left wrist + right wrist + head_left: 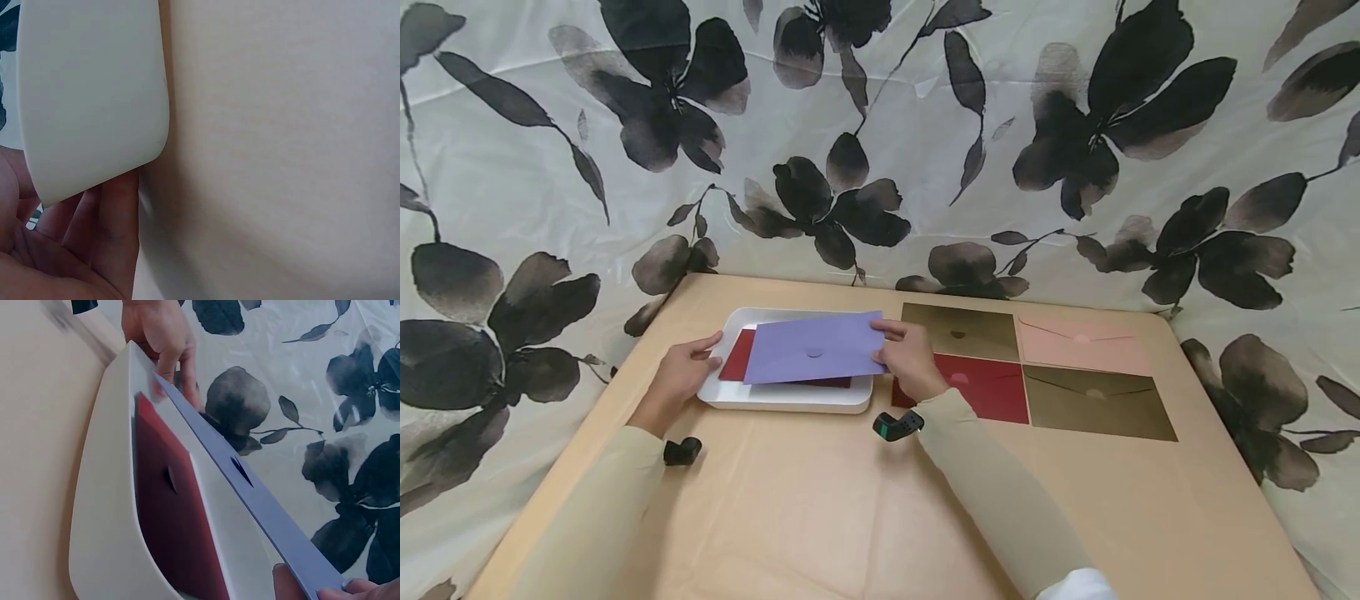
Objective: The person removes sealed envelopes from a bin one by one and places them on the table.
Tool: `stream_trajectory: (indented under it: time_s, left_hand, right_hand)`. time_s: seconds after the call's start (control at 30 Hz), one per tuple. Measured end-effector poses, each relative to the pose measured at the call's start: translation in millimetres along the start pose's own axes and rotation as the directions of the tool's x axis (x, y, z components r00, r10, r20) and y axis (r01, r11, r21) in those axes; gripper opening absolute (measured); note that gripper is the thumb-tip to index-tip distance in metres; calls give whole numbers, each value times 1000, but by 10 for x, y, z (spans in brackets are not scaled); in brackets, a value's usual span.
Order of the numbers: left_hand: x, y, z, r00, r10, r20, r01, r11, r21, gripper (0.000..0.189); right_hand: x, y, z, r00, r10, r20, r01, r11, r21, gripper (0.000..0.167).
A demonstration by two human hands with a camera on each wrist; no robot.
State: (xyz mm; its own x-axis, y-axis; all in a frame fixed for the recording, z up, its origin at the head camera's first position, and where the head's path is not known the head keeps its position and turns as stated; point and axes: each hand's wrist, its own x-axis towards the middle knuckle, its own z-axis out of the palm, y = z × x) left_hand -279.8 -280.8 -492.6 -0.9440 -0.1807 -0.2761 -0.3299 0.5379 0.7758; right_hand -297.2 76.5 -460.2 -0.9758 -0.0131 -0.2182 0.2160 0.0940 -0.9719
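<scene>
My right hand (912,358) pinches the right end of a purple envelope (812,346) between thumb and fingers. The envelope hangs over a white tray (790,400), tilted and clear of the tray floor in the right wrist view. Inside the tray lies a red envelope (172,494), partly covered by the purple one in the head view. At the tray's left end, my left hand (679,375) grips the rim, its thumb on top and its fingers against the outer wall (94,94).
Right of the tray, envelopes lie in two rows on the tan table (820,517): gold (958,321) and pink (1082,343) behind, red (988,387) and gold (1101,404) in front. A floral cloth (940,167) hangs behind the table.
</scene>
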Motion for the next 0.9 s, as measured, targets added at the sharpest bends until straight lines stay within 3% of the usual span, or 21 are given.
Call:
stream_trajectory:
  time_s: [0.17,0.67,0.9]
  left_hand:
    - [-10,-19,5,1000,-4,-3,4,1000,-10,59]
    - [-47,-13,-26,1000,-3,7,3,1000,-26,60]
    - [-29,0,-4,1000,-2,3,3,1000,-29,60]
  right_hand:
    - [-46,-16,-207,1000,-1,17,0,1000,27,54]
    - [-283,-17,-801,996,-11,83,13,1000,-25,53]
    - [-387,6,-1059,998,2,62,2,998,-63,54]
